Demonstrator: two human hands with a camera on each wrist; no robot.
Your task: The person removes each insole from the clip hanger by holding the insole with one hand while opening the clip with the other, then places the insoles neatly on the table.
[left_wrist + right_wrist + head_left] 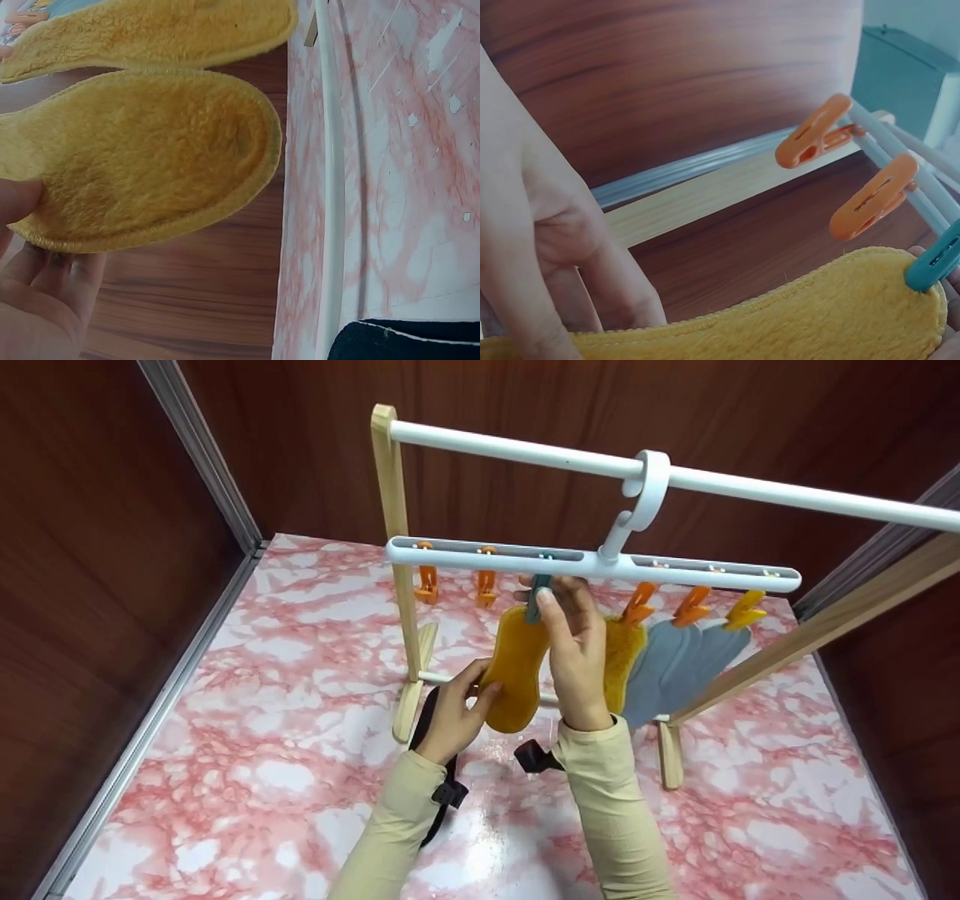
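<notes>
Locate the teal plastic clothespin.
In the head view, the clothespin is in the right hand, on a yellow plush insole, left of the white plastic hook.

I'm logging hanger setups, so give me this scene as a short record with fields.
Left hand: holds yellow insole near its lower end
Right hand: pinches teal clip at that insole's top
Hanger: white, hooked over white rail
Empty clips: two orange clips
Also clipped: second yellow insole, grey insoles

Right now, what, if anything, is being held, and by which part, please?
Left hand: yellow insole, by its lower side edge. Right hand: teal clip; exact grip hidden.
</notes>
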